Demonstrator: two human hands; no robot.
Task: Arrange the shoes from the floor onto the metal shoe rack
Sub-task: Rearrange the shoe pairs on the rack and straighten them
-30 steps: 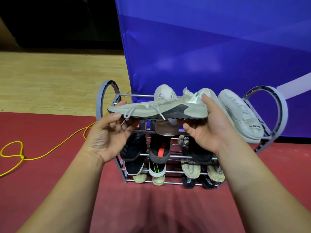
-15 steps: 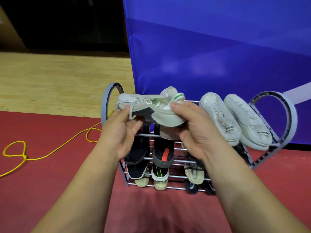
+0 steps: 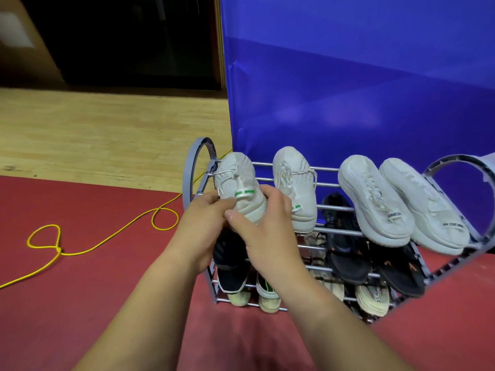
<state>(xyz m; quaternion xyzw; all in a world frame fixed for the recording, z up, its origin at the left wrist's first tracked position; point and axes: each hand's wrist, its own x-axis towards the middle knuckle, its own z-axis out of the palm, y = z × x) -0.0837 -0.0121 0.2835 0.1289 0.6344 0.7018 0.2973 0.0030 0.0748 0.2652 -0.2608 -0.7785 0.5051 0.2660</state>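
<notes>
A grey metal shoe rack (image 3: 190,167) stands on the red floor against a blue panel. On the left end of its top tier lies a pale grey sneaker with a green-marked tongue (image 3: 241,180), toe pointing away. My left hand (image 3: 203,226) and my right hand (image 3: 265,228) both grip its heel end. Its matching sneaker (image 3: 294,183) lies just to the right on the same tier. Two chunky white sneakers (image 3: 375,199) fill the right end. Dark sandals (image 3: 348,253) and other shoes sit on the lower tiers, partly hidden by my arms.
A yellow cord (image 3: 88,245) loops over the red floor to the left of the rack. Wooden flooring (image 3: 107,140) lies behind it. The blue panel (image 3: 348,89) rises right behind the rack.
The sneaker I held sideways in front of the rack has been turned toe-away and set down on the left end of the top tier. Both hands slid to its heel.
</notes>
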